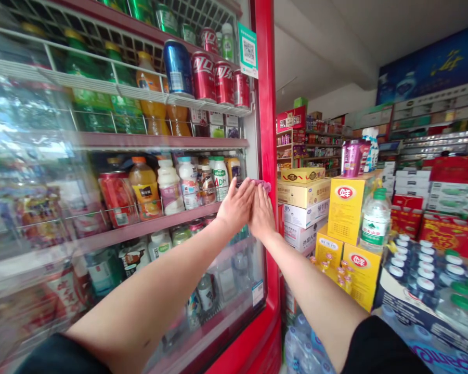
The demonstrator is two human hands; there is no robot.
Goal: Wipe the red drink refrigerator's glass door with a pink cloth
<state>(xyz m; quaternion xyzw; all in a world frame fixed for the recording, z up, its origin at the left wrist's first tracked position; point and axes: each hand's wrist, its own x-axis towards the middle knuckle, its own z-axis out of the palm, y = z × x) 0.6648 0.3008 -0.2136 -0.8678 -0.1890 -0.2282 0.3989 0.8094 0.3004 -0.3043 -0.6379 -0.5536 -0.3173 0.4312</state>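
Both arms reach forward to the glass door [113, 218] of a red drinks fridge. My left hand [236, 205] lies flat on the glass near the door's right edge, fingers stretched out. My right hand [262, 210] presses a small pink cloth [262, 184] against the glass and the red frame [268, 130], fingers extended over it. The two hands touch side by side. Behind the glass stand cola cans [214, 78], orange juice bottles [145, 189] and white milk drink bottles [169, 187] on wire shelves.
Right of the fridge stand stacked yellow cartons [347, 208] with a green-capped water bottle [375, 221] on them. Shrink-wrapped packs of bottled water [425, 280] lie at lower right. Shop shelves with goods [320, 140] fill the back.
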